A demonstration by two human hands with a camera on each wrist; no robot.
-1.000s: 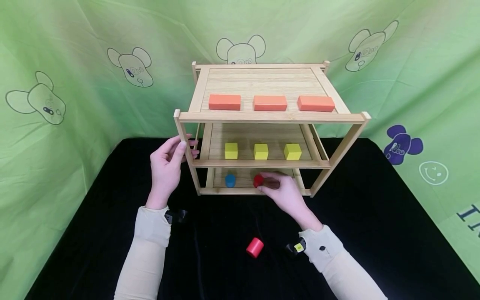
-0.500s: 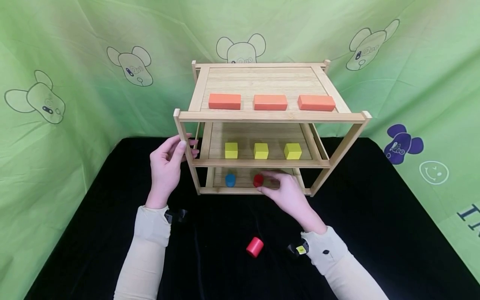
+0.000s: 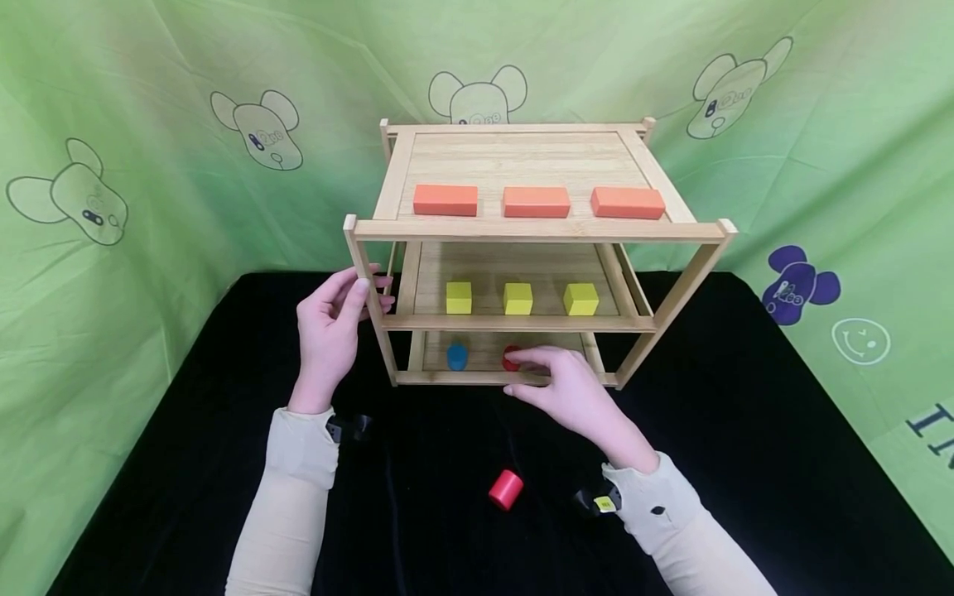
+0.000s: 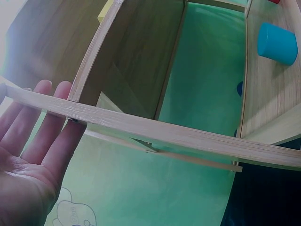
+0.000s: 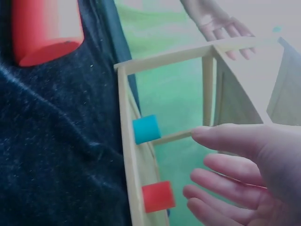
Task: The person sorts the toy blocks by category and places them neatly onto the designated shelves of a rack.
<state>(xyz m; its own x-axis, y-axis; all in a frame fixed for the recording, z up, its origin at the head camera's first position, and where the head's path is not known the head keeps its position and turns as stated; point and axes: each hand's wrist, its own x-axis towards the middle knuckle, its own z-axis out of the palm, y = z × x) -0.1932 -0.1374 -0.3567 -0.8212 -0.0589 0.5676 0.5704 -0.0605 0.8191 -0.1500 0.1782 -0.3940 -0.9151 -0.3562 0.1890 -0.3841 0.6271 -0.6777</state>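
Observation:
A three-tier wooden shelf (image 3: pixel 537 232) stands ahead. My left hand (image 3: pixel 328 339) holds its front left post (image 3: pixel 385 352), thumb in front and fingers behind; the left wrist view shows those fingers (image 4: pixel 59 146) passing behind the wood. On the bottom tier, a red cylinder block (image 5: pixel 158 197) stands to the right of a blue cylinder block (image 3: pixel 457 358). My right hand (image 3: pixel 574 397) is just in front of the red one, fingers spread and holding nothing. In the head view its fingers partly hide that block. Another red cylinder (image 3: pixel 506 490) lies on the black cloth.
Three yellow cubes (image 3: pixel 517 299) stand along the middle tier. Across the top tier lie three orange rectangular blocks (image 3: pixel 536 202). Black cloth (image 3: pixel 432 513) covers the table, and a green printed curtain (image 3: pixel 171 50) hangs behind and at both sides.
My right hand has let go of the red cylinder block on the bottom tier and drawn back slightly toward me, its fingers parting. The left hand stays on the post.

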